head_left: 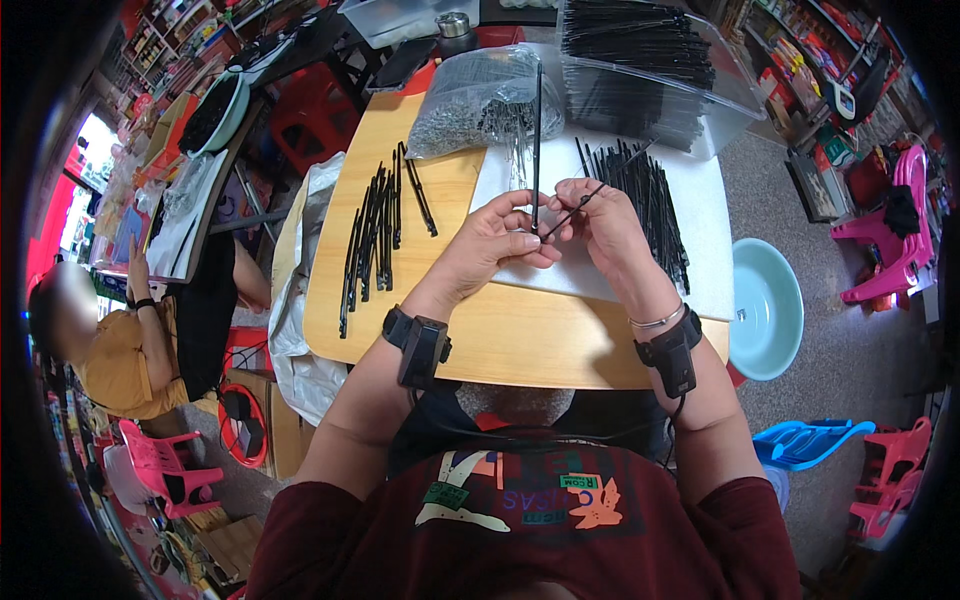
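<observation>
Above the table's middle, my left hand (pixel 505 235) pinches a long thin black rod (pixel 538 130) near its lower end. The rod points away from me. Close beside it, my right hand (pixel 605 220) grips a thinner dark stick (pixel 578 208) between thumb and fingers. This stick slants, and its lower end meets the rod's lower end at my left fingertips. The exact joint is too small to make out. A loose pile of black rods (pixel 655 195) lies on a white board (pixel 707 230) to the right. More black rods (pixel 375 240) lie on the wooden table (pixel 440 340) to the left.
Behind my hands sit a clear plastic bag (pixel 470 100) of small metal pieces and a clear bin (pixel 735 100) full of black rods. A light-blue basin (pixel 768 310) stands right of the table. A person (pixel 125 350) sits at the left, near red stools.
</observation>
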{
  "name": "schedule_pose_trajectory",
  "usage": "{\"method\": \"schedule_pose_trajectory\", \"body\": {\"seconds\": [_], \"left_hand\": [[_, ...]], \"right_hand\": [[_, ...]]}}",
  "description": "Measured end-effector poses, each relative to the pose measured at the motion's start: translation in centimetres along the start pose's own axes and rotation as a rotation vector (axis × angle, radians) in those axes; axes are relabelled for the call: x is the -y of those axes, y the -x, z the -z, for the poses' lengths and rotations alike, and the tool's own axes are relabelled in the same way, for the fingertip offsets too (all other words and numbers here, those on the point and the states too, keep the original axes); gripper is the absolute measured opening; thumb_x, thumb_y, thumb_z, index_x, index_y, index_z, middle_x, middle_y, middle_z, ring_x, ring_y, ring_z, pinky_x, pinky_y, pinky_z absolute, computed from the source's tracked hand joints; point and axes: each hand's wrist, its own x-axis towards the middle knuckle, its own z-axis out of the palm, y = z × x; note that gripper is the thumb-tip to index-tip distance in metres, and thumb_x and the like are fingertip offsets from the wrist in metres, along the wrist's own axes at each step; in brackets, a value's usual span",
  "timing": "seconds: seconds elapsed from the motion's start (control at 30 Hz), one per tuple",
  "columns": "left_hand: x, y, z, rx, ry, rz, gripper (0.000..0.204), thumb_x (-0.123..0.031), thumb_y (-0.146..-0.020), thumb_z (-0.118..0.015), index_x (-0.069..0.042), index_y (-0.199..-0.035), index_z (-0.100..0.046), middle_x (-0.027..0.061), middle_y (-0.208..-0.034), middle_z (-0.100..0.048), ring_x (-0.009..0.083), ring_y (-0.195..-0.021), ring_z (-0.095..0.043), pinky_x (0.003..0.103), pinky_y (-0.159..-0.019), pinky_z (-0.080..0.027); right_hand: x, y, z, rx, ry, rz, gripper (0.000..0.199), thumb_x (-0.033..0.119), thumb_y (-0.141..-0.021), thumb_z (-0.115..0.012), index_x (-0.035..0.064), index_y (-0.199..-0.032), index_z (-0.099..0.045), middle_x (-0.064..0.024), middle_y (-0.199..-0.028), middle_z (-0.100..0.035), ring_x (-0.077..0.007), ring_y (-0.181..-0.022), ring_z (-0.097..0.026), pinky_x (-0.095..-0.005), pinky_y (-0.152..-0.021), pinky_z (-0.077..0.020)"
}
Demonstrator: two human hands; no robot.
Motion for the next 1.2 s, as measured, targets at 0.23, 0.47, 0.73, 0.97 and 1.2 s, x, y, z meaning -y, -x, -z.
{"method": "schedule_pose_trajectory", "body": {"seconds": [0.23,0.47,0.73,0.97,1.2], "left_hand": [[0.52,-0.22,0.51,-0.017,0.031,0.002,0.048,0.003,-0.083,-0.060,-0.003,-0.127,-0.042,0.0127,-0.099,-0.060,0.0261,-0.086,-0.066,0.031,-0.075,-0.057],[0.55,-0.16,0.56,-0.011,0.021,0.015,0.048,0.002,-0.082,-0.061,-0.003,-0.127,-0.043,0.0122,-0.097,-0.059,0.0264,-0.087,-0.066,0.032,-0.075,-0.057],[0.47,-0.16,0.48,0.008,0.009,0.010,0.046,0.002,-0.085,-0.058,-0.002,-0.128,-0.042,0.0152,-0.101,-0.062,0.0247,-0.086,-0.067,0.029,-0.076,-0.056],[0.42,-0.15,0.55,0.021,0.010,0.015,0.046,0.003,-0.084,-0.058,-0.001,-0.127,-0.042,0.0161,-0.103,-0.063,0.0244,-0.085,-0.067,0.029,-0.075,-0.056],[0.33,-0.14,0.36,0.016,0.015,0.021,0.049,0.003,-0.083,-0.060,-0.003,-0.128,-0.042,0.0156,-0.099,-0.061,0.0249,-0.083,-0.066,0.032,-0.073,-0.057]], "right_hand": [[0.18,0.00,-0.02,0.020,-0.022,0.001,0.010,0.009,-0.086,-0.057,0.0003,-0.089,-0.060,-0.0067,-0.077,-0.063,-0.0101,-0.054,-0.054,-0.0213,-0.049,-0.0442],[-0.51,-0.94,0.85,-0.018,-0.049,0.013,0.010,0.010,-0.086,-0.058,0.0003,-0.089,-0.061,-0.0073,-0.078,-0.064,-0.0107,-0.053,-0.053,-0.0219,-0.049,-0.0440],[-0.39,-0.48,0.33,0.027,-0.021,-0.016,0.012,0.011,-0.087,-0.058,0.0004,-0.091,-0.059,-0.0071,-0.076,-0.063,-0.0119,-0.051,-0.053,-0.0217,-0.048,-0.0438],[-0.49,-0.60,0.60,0.055,-0.012,-0.049,0.015,0.012,-0.089,-0.057,-0.0008,-0.096,-0.058,-0.0040,-0.075,-0.059,-0.0096,-0.060,-0.054,-0.0217,-0.050,-0.0451],[-0.17,-0.49,0.60,0.034,-0.011,-0.039,0.015,0.012,-0.088,-0.057,-0.0012,-0.096,-0.058,-0.0036,-0.075,-0.059,-0.0092,-0.059,-0.054,-0.0209,-0.050,-0.0449]]}}
